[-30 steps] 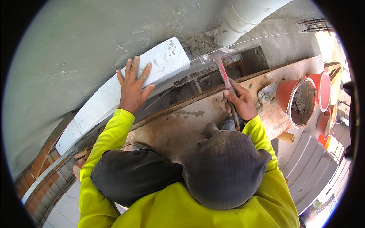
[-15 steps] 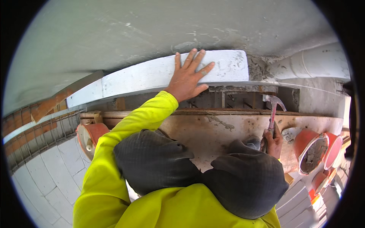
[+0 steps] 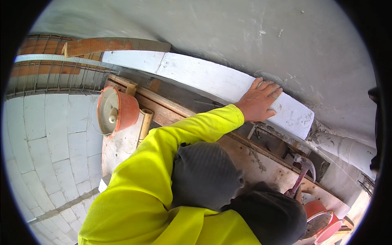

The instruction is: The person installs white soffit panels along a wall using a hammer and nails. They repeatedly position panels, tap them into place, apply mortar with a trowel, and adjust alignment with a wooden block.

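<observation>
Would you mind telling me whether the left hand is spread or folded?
Spread: the left hand lies on the white block, thumb apart, fingers extended.

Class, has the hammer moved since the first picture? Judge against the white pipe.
Yes: the hammer has moved away from the white pipe, back toward the board.

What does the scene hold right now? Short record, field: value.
left grip: open, palm down on the white block
right grip: closed on the hammer, partly hidden behind the right knee
white block: runs along the grey wall
pipe: white, past the block's right end
orange bucket: left of the left arm, a pale object inside
</observation>
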Demonstrator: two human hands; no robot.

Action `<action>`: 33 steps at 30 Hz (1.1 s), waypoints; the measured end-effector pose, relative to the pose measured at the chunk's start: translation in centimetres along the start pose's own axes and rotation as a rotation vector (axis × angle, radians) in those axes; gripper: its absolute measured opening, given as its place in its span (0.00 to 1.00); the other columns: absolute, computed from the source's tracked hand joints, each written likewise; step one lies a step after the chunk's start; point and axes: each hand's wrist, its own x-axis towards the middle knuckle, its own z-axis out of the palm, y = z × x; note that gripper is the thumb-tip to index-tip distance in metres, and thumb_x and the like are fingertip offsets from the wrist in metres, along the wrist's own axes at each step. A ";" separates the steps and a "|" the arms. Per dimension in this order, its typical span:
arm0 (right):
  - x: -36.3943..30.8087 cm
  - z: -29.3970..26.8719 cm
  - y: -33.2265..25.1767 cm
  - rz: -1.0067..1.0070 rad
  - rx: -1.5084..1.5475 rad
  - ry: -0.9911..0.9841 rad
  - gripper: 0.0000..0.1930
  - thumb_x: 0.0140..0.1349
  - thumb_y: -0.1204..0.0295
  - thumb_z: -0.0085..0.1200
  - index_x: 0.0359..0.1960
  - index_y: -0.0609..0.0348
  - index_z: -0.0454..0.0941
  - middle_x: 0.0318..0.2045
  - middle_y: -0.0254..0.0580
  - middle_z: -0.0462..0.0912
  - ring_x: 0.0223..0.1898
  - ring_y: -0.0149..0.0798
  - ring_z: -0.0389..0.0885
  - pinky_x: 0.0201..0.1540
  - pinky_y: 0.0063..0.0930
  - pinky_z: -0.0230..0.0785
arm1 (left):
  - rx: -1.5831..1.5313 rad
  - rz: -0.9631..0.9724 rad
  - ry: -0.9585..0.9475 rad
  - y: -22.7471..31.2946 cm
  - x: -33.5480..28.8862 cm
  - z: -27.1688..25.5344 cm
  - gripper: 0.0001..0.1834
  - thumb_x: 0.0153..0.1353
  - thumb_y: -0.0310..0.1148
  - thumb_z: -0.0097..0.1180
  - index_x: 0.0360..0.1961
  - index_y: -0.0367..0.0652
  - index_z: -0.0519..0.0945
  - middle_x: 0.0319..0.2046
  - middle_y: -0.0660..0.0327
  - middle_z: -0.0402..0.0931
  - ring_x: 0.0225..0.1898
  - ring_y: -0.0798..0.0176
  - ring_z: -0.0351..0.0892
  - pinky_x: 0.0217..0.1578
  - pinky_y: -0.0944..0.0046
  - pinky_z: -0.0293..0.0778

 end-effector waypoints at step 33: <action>0.0 1.6 -2.5 0.212 0.688 0.045 0.20 0.70 0.72 0.54 0.62 0.61 0.72 0.26 0.30 0.76 0.20 0.25 0.74 0.23 0.20 0.66 | 0.067 0.027 -0.116 0.9 1.1 -2.7 0.38 0.59 0.43 0.63 0.72 0.53 0.69 0.68 0.49 0.65 0.69 0.45 0.61 0.72 0.45 0.47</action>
